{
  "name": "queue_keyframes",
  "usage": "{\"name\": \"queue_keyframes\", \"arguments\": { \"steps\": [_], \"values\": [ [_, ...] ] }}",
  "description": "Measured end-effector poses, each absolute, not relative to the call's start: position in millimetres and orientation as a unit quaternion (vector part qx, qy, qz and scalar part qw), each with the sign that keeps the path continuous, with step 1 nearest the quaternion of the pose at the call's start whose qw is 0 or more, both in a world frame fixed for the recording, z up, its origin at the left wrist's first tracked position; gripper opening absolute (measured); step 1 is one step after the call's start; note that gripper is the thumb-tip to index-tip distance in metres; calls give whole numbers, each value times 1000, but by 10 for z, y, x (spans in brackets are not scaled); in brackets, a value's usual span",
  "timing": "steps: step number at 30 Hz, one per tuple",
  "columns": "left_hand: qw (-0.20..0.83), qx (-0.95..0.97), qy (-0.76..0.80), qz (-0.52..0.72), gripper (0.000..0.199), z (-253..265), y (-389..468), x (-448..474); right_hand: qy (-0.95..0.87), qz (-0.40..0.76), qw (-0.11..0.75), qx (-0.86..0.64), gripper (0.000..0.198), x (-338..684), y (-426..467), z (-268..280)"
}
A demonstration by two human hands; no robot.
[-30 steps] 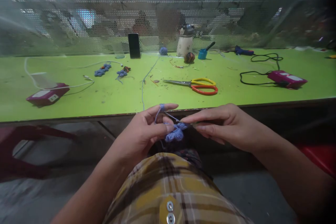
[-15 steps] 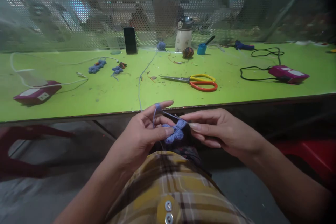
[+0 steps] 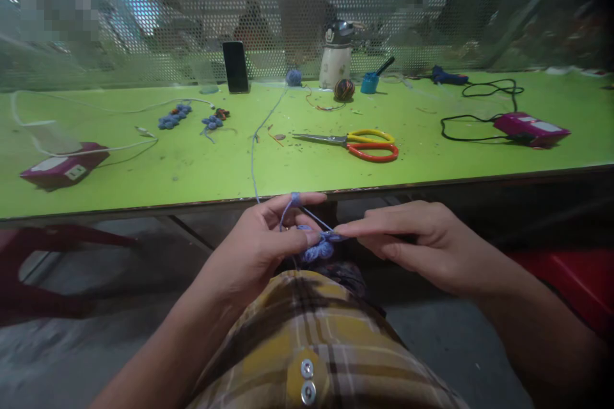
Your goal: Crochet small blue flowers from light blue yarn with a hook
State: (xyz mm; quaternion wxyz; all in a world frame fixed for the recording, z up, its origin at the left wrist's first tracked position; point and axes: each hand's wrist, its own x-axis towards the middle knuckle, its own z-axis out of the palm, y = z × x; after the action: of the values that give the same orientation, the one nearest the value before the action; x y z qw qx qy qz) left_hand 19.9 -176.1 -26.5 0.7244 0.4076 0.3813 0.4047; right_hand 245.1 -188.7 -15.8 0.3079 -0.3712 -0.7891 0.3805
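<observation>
My left hand (image 3: 268, 233) pinches a small blue crocheted piece (image 3: 319, 250) with puffy petals between thumb and fingers. Blue yarn (image 3: 254, 160) is wound round its raised index finger and runs on to the piece. At the right edge of the crochet, my right hand (image 3: 407, 233) is closed on a thin crochet hook, mostly hidden by the fingers, with the index finger touching the stitches. From the left hand the strand leads back over the table edge to a blue yarn ball (image 3: 294, 78).
On the green table (image 3: 206, 172) lie scissors (image 3: 371, 144), finished blue crochet pieces (image 3: 175, 116) and a dark yarn ball (image 3: 344, 90). Behind stand a phone (image 3: 235, 68), a bottle (image 3: 336, 57) and a blue pot (image 3: 369, 83). Purple power boxes (image 3: 531, 128) with cables sit at both sides.
My right hand has turned, its fingers folding in and its index finger pressing closer to the stitches. The top petal is now drawn out to the right. The left hand keeps its hold.
</observation>
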Motion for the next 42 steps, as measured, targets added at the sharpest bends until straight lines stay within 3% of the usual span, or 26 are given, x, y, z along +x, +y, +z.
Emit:
{"name": "queue_keyframes", "arguments": {
  "steps": [3, 8, 15, 31, 38, 42],
  "values": [
    [721, 427, 381, 391, 37, -254, -1758, 193, -870, 269, 265, -317, 33, 2505, -1896, -73],
    [718, 450, 378, 374, 37, -262, -1761, 188, -911, 184, 209, -305, 37, 2535, -1915, -10],
    [697, 478, 378, 378, 36, -291, -1769, 171, -924, 124, 170, -320, 43, 2466, -1954, 42],
    [607, 521, 451, 396, 38, -322, -1804, 214, -926, -86, 88, -356, 34, 2317, -2029, -6],
    [587, 532, 467, 394, 33, -347, -1791, 213, -922, -123, 63, -361, 35, 2238, -2058, 15],
    [504, 575, 489, 420, 30, -365, -1847, 242, -916, -122, 79, -375, 37, 2205, -2056, -33]
  ]
}}
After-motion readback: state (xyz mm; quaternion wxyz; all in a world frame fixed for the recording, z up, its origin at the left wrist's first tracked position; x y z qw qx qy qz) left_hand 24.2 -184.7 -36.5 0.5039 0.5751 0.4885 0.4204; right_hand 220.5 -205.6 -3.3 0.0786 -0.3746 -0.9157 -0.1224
